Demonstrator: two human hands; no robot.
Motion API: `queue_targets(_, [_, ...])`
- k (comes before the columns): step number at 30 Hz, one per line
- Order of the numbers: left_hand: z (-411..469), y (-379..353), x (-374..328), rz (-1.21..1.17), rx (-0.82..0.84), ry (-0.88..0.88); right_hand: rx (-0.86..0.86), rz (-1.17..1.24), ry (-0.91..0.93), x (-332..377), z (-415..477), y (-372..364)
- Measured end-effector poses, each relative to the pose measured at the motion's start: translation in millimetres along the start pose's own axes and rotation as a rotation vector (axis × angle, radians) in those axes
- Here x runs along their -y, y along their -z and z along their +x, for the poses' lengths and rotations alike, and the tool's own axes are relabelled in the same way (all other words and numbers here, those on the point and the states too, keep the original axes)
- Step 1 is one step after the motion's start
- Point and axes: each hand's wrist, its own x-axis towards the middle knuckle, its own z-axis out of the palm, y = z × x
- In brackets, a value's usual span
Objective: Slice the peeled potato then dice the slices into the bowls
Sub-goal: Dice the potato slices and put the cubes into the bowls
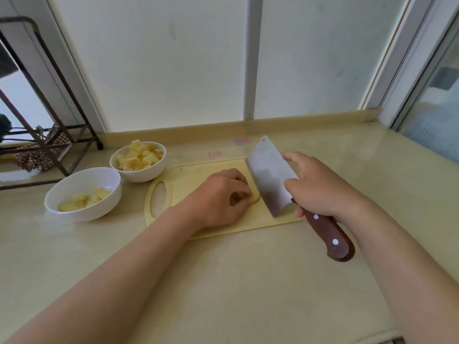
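A pale yellow cutting board (178, 180) lies on the counter. My left hand (218, 197) presses down on a potato slice (255, 197), which is mostly hidden under my fingers. My right hand (320, 187) grips a cleaver (269, 177) by its brown riveted handle, with the blade edge down on the board just right of the slice. A white bowl (139, 173) behind the board's left end is heaped with diced potato (140, 156). A second white bowl (74, 212) to its left holds several potato slices (84, 198).
A dark metal rack (49, 145) stands at the far left of the counter with a checkered cloth in it. A frosted window and a raised ledge (248, 126) run along the back. The counter continues in front of the board and to the right.
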Motion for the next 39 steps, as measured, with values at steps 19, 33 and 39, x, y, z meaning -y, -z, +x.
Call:
queue_targets(19, [-3, 0, -8, -0.017, 0.061, -0.165, 0.15, -0.282, -0.018, 59, -2, -13])
queue_targets(33, [-2, -6, -6, 0.062, 0.071, -0.109, 0.187, -0.391, 0.009, 53, -18, -4])
queue_targets(39, [-2, -9, -8, 0.061, 0.034, -0.086, 0.26, -0.444, 0.012, 45, -27, 11])
